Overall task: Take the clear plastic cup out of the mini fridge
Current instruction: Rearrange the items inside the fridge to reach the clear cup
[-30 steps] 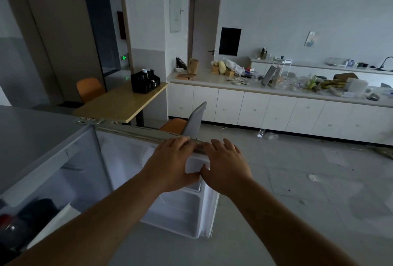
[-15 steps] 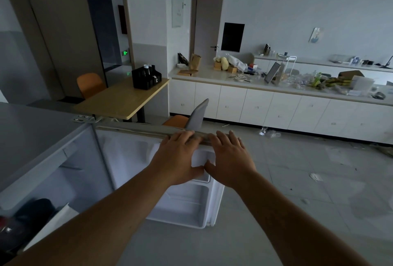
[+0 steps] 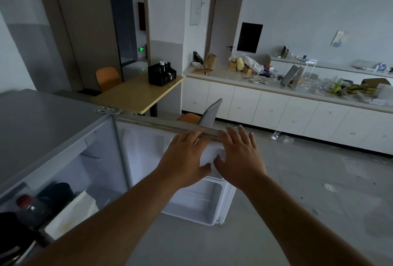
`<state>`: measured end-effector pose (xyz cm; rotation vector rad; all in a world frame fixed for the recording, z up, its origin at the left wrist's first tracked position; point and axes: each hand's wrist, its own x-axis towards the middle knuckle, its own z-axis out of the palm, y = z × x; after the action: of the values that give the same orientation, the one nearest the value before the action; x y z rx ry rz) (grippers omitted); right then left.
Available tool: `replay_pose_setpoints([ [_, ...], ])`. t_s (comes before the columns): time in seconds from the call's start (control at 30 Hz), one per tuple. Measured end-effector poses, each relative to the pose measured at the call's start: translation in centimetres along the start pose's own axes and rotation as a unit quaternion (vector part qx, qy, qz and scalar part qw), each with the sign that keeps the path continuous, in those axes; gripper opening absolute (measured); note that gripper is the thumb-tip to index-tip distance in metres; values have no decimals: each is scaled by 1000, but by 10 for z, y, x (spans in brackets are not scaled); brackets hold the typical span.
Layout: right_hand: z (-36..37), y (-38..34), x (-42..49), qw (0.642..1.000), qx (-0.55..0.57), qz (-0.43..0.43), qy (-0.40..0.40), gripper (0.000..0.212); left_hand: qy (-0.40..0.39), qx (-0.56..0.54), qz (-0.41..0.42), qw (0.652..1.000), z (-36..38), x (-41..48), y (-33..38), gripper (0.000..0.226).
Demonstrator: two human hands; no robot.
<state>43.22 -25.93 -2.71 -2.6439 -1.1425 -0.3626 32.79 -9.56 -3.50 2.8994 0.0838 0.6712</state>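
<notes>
The mini fridge [image 3: 42, 121], grey on top, stands at the left with its white door [image 3: 197, 202] swung wide open. My left hand [image 3: 185, 159] and my right hand [image 3: 238, 155] sit side by side on the door's top edge, fingers over the rim and thumbs on the inner liner. Inside the fridge at the lower left I see a bottle with a red cap [image 3: 25, 202], dark items and a white paper bag [image 3: 72, 212]. No clear plastic cup can be made out; much of the interior is dark or cut off by the frame.
Behind the door stands a chair with an orange seat and grey back [image 3: 209, 113]. A wooden table [image 3: 136, 93] carries a black organizer [image 3: 161, 74]. A cluttered white counter [image 3: 276, 89] runs along the right wall. Plastic litter [image 3: 280, 137] lies on the grey floor.
Both hands have stayed on the door's top edge. The view has shifted a little, so more of the fridge interior shows at the lower left.
</notes>
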Motion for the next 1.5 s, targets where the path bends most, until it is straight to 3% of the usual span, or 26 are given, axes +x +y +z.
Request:
replay_pose_setpoints([
  [0.23, 12, -59, -6, 989, 43, -131, 47, 55, 52, 8, -59, 997, -16, -59, -31, 54],
  [0.5, 49, -140, -9, 974, 85, -211, 9, 47, 72, 22, -154, 985, -27, -136, -71, 36],
  [0.93, 161, -261, -4, 936, 147, -306, -90, 51, 15, 68, -355, 932, -20, -242, -157, 50],
  [1.37, 255, -309, 34, 917, 108, -345, -166, 66, -4, 115, -505, 856, 38, -268, -203, 66],
  [1.5, 276, -321, 52, 910, 81, -359, -189, 65, -14, 114, -543, 832, 47, -269, -219, 59],
])
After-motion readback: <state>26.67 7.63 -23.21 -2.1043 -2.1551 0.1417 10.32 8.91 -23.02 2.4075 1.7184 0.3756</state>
